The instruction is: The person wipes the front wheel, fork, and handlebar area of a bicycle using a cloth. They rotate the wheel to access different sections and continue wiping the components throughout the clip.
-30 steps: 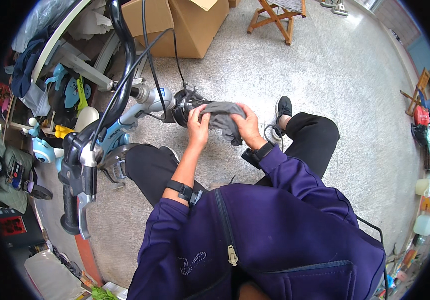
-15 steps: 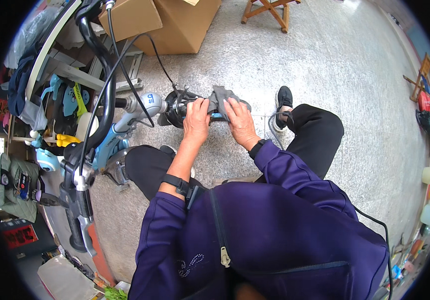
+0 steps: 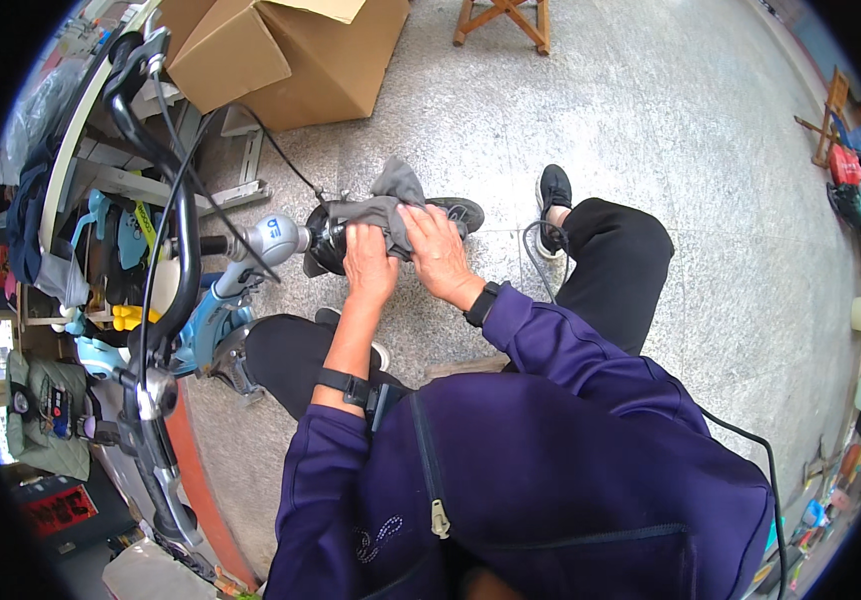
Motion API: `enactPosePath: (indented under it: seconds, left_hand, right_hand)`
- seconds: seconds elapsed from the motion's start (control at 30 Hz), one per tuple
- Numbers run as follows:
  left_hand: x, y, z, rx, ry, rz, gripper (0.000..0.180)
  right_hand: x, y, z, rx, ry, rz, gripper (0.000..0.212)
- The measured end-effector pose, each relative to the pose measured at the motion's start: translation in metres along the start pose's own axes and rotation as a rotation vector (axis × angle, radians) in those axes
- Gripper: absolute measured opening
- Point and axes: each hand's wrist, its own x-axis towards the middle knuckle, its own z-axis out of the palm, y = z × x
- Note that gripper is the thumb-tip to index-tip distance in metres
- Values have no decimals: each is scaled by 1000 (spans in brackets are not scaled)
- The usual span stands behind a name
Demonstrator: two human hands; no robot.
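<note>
A grey cloth (image 3: 382, 211) lies bunched over the black front wheel (image 3: 461, 213) of a light-blue bicycle (image 3: 212, 318). My right hand (image 3: 438, 258) presses on the cloth with its fingers closed in its folds. Just left of it, my left hand (image 3: 369, 266) has its fingers curled over the wheel beside the fork, at the cloth's lower edge. The two hands are almost touching. A round silver-grey head tube (image 3: 274, 238) leads from the wheel toward the black handlebar (image 3: 185, 230) at left. Fingertips and the wheel's part beneath the cloth are hidden.
Past the wheel stands an open cardboard box (image 3: 320, 70), with a folding wooden stool (image 3: 503, 22) to its right. Cluttered shelving (image 3: 100, 190) lines the left side. Brake cables (image 3: 165, 215) arch beside the handlebar. My knees flank the wheel on the speckled floor (image 3: 750, 250).
The grey cloth and my right hand have shifted left along the wheel, uncovering its right end. More of the cloth now bunches upward. The whole view has also shifted slightly.
</note>
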Motion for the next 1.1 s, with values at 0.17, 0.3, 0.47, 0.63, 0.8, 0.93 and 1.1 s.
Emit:
enactPosePath:
  seconds: [0.17,0.3,0.47,0.63,0.8,0.93,1.1]
  left_hand:
    - [-1,-6,0,-11,102,64,55]
    - [2,-6,0,-22,92,79,62]
    - [4,-7,0,4,75,56,59]
    - [3,-14,4,44,136,-21,53]
    - [6,-20,3,165,80,-76,50]
    - [10,-20,4,184,148,-26,43]
    - [15,-19,4,185,151,-5,41]
  right_hand:
    - [0,32,7,85,126,299,58]
    - [-7,86,28,110,115,258,50]
    - [-25,115,32,41,-87,909,19]
    - [12,52,33,157,224,292,20]
    - [35,11,31,45,33,-48,37]
    - [23,55,39,148,142,181,50]
    - [12,94,38,245,19,753,14]
